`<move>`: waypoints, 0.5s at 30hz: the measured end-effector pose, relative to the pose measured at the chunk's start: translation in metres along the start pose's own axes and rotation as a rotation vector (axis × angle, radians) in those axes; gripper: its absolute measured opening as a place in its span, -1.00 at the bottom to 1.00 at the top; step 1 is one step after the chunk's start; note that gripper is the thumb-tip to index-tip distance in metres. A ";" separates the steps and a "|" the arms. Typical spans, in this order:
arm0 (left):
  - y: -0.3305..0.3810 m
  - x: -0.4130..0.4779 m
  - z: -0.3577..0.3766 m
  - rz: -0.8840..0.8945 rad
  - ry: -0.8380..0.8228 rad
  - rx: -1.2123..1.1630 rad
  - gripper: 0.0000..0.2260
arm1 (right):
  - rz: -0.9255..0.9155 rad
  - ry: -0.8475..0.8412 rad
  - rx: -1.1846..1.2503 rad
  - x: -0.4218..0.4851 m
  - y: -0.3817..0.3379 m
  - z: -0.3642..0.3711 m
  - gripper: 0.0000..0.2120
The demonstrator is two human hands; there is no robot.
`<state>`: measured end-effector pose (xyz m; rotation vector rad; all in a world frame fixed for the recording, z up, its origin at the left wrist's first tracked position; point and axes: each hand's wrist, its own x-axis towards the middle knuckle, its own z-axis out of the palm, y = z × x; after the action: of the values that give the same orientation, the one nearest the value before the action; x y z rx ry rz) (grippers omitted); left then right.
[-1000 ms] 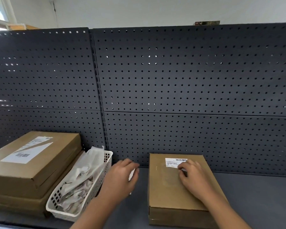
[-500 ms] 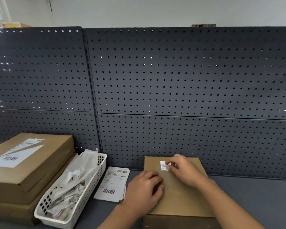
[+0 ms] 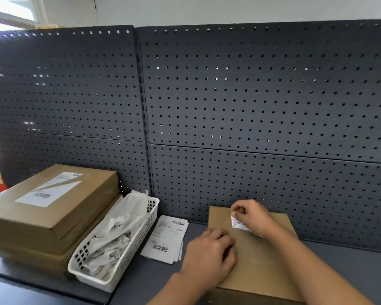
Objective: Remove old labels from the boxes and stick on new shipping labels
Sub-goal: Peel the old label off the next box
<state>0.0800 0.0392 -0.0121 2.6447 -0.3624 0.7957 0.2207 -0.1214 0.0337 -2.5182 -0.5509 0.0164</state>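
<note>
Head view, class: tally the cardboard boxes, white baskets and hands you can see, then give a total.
Cardboard boxes: 3 (box under the hands, top stacked box, bottom stacked box)
White basket: 1
Hands: 2 (left hand, right hand pinching a label)
Total: 6

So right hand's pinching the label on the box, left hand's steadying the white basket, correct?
No. In the head view the left hand rests on the box, not the basket. The right hand does pinch the label on that box.
</note>
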 end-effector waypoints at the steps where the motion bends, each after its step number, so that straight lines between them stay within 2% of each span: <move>1: 0.000 -0.001 0.000 -0.001 0.001 -0.002 -0.82 | 0.001 0.012 -0.034 0.000 -0.002 0.002 -0.90; 10: -0.001 -0.005 0.002 -0.007 -0.007 -0.004 -0.82 | 0.018 0.079 -0.148 -0.008 -0.004 0.014 -0.89; 15: -0.003 -0.003 0.001 -0.016 -0.008 -0.013 -0.79 | -0.043 -0.004 0.171 -0.009 0.009 0.004 -0.90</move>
<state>0.0793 0.0414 -0.0154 2.6362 -0.3465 0.7748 0.2150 -0.1299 0.0243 -2.3401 -0.5803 0.0497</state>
